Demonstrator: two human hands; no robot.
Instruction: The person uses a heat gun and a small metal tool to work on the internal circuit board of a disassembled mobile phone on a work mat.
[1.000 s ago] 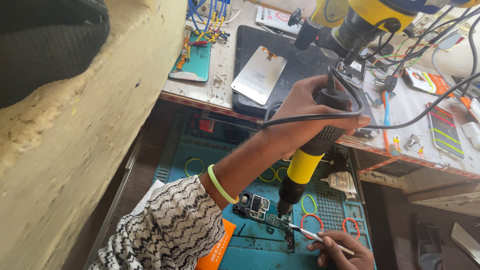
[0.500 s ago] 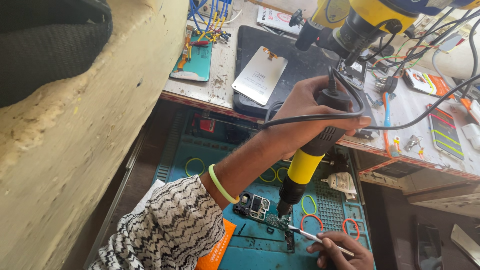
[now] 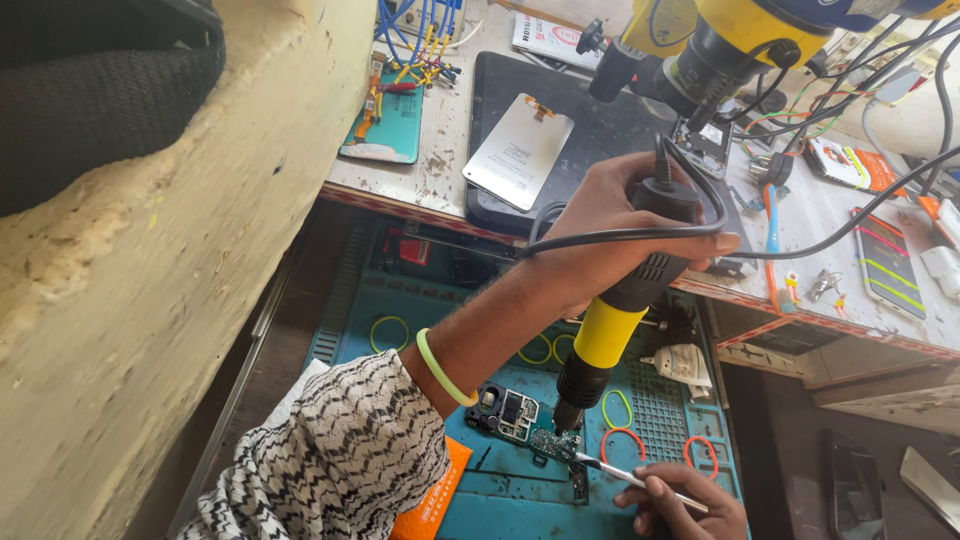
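Two hands worked over the teal silicone repair mat point(image 3: 500, 490) in the pulled-out drawer. Nearest, at the mat's front edge, the right hand point(image 3: 680, 505) was closed on thin metal tweezers point(image 3: 625, 473), tips resting on the small green circuit board point(image 3: 552, 443), seemingly to steady the piece under heat. That board lay near the mat's middle, touching the larger dark phone motherboard point(image 3: 505, 410) on its left. Directly above it the left hand point(image 3: 610, 240), a green band on its wrist, gripped the black handle of the yellow-and-black hot-air gun point(image 3: 605, 335), held nearly upright so its nozzle pointed straight down, just over the board. Its black cable point(image 3: 800, 250) looped across the knuckles and ran off to the right. Coloured rubber rings point(image 3: 620, 440) lay scattered on the mat. Farther off, on the worn surface above the drawer, a white phone back panel point(image 3: 520, 150) lay on a dark pad point(image 3: 600, 120) under a yellow microscope head point(image 3: 740, 40).
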